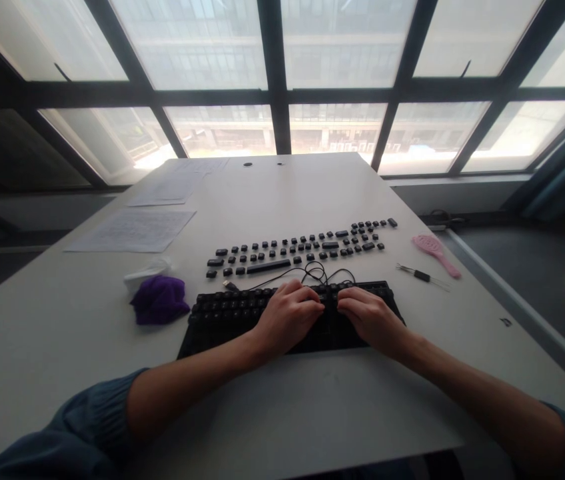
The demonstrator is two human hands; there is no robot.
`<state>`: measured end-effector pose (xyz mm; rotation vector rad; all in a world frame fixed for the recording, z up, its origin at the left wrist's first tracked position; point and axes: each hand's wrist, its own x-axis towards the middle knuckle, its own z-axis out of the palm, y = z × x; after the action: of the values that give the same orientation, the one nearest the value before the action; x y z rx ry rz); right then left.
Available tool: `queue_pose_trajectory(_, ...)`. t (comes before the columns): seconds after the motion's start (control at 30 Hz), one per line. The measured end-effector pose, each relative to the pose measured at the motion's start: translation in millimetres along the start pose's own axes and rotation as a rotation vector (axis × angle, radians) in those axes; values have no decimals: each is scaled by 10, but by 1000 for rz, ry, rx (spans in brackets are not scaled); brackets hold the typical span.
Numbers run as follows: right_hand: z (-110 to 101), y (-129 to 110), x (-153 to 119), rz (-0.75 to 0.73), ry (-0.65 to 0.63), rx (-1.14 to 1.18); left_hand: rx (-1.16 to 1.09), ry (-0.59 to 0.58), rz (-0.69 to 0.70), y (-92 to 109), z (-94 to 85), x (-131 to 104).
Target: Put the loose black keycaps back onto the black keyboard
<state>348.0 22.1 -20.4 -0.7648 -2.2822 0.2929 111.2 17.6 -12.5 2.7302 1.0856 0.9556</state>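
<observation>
A black keyboard [212,337] lies near the front of the white table, with key caps on its upper left part and a bare area lower down. Over its middle is my left hand [290,317], fingers curled and pressed together at the upper rows. My right hand [372,319] is just to its right, thumb and fingers pinched together. Whatever either hand holds, if anything, is hidden. Beyond the keyboard, loose black key caps are laid out in rows, among them a long space bar [268,266]. The keyboard's cable [315,270] is coiled behind it, its USB plug [230,285] at the left.
A purple cloth [160,301] and a crumpled white tissue [145,273] lie left of the keyboard. At the right are a key cap puller [421,275] and a pink hairbrush [430,247]. Paper sheets [132,231] lie at the far left, before large windows.
</observation>
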Motion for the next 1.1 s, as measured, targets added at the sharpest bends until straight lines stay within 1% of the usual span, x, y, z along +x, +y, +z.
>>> queue_pose_trajectory(0.13,-23,-22,18,53,27,58,2,0,-10,2,7,1)
queue_pose_trajectory(0.33,-80,-21,19,195,101,79,30,-4,-11,27,4,18)
queue_pose_trajectory(0.57,-56,-14,0,274,98,86,37,-22,-20,54,-20,34)
queue_pose_trajectory(0.83,-25,3,-23,199,78,24,50,-45,-21,50,0,33)
queue_pose_trajectory(1.1,-35,5,-15,42,41,-50,46,-24,-17,51,-8,39)
